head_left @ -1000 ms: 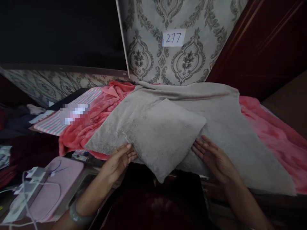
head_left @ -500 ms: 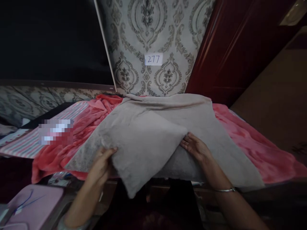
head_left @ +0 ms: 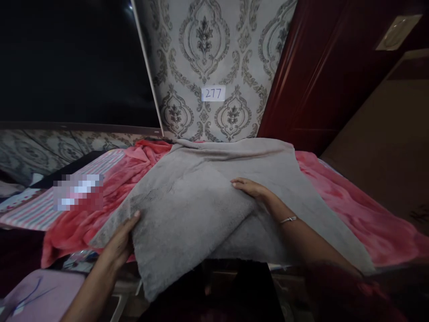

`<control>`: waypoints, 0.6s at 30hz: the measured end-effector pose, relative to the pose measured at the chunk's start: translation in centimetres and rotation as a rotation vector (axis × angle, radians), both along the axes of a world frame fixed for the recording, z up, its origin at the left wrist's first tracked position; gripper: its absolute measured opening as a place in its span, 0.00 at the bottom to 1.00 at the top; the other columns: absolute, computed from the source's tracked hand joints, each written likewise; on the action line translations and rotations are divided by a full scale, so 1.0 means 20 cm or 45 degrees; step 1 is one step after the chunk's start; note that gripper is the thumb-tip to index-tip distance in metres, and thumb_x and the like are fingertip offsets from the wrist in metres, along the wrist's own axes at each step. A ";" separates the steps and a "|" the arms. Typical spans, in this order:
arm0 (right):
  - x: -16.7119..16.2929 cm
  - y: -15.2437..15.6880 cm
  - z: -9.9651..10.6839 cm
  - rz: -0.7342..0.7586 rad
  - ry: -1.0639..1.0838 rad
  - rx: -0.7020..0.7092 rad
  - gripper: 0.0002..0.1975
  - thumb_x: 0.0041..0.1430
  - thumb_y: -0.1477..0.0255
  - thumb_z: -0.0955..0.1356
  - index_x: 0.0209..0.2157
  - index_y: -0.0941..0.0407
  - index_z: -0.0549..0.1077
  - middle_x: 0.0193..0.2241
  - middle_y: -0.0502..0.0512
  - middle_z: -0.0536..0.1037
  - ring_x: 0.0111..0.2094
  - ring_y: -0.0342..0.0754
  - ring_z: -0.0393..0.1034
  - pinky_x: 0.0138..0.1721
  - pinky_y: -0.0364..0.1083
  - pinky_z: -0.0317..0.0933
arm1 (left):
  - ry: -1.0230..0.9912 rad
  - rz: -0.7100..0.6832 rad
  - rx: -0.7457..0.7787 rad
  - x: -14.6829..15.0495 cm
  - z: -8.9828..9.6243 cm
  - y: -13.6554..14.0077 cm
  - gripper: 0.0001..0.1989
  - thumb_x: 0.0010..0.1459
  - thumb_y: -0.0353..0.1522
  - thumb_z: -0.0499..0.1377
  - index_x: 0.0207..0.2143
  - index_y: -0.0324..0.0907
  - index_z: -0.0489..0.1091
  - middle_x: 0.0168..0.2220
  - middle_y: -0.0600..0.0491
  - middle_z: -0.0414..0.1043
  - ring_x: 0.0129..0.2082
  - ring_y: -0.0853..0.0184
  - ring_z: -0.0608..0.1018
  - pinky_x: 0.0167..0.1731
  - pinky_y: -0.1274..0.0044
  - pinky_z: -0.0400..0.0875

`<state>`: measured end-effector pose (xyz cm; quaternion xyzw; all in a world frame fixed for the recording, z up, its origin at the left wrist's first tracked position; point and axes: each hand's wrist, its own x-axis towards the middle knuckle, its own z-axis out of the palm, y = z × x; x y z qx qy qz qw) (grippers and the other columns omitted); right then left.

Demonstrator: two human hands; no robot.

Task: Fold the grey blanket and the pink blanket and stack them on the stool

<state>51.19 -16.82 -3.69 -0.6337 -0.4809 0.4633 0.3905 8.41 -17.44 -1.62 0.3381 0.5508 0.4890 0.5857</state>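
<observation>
A grey plush cloth (head_left: 194,219) is spread over the table with a flap folded across its middle; one corner of the flap hangs over the front edge. My left hand (head_left: 121,239) grips the flap's left edge, thumb on top and the other fingers hidden beneath. Stretched out to the left, my right hand (head_left: 250,188) rests flat on the upper right of the flap, holding nothing. Under the grey cloth lies a pinkish-red plush blanket (head_left: 355,210), bunched on the left and flatter on the right.
A striped cloth (head_left: 36,210) covers the table's left end. Behind it stands a dark screen (head_left: 73,62). The patterned wall (head_left: 204,58) bears a paper marked 277 (head_left: 213,93). A dark red door (head_left: 311,67) is at the right, a pink stool (head_left: 43,295) at the lower left.
My left hand has moved left and toward me, drawing the flap's edge with it. My right hand has left the flap's right edge and slid left onto its top.
</observation>
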 end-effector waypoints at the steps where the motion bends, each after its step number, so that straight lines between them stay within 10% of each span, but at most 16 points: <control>1: -0.03 0.05 0.00 0.026 -0.015 -0.021 0.19 0.54 0.64 0.72 0.47 0.55 0.78 0.45 0.55 0.81 0.47 0.54 0.74 0.53 0.52 0.67 | 0.009 0.004 0.009 0.00 0.00 0.01 0.22 0.52 0.37 0.69 0.51 0.49 0.77 0.50 0.48 0.81 0.50 0.58 0.82 0.54 0.70 0.76; 8: -0.16 0.11 0.03 0.009 -0.251 0.280 0.32 0.49 0.72 0.72 0.59 0.57 0.73 0.60 0.58 0.74 0.61 0.55 0.66 0.65 0.54 0.55 | -0.028 0.013 0.191 0.03 0.08 0.06 0.24 0.44 0.28 0.69 0.48 0.42 0.79 0.47 0.46 0.82 0.44 0.60 0.84 0.46 0.74 0.79; 15: 0.01 -0.29 0.34 -0.359 -0.157 0.528 0.33 0.53 0.65 0.74 0.61 0.50 0.72 0.58 0.55 0.75 0.62 0.60 0.64 0.65 0.58 0.54 | -0.007 -0.199 0.347 0.15 0.35 0.31 0.18 0.40 0.31 0.69 0.38 0.38 0.79 0.30 0.47 0.81 0.28 0.60 0.82 0.28 0.74 0.78; 18: 0.09 -0.41 0.30 -0.504 -0.066 0.471 0.38 0.49 0.64 0.76 0.63 0.48 0.69 0.57 0.56 0.75 0.60 0.61 0.66 0.63 0.58 0.58 | 0.193 -0.433 0.289 0.27 0.35 0.45 0.16 0.43 0.34 0.67 0.37 0.39 0.78 0.28 0.49 0.80 0.27 0.61 0.81 0.29 0.73 0.78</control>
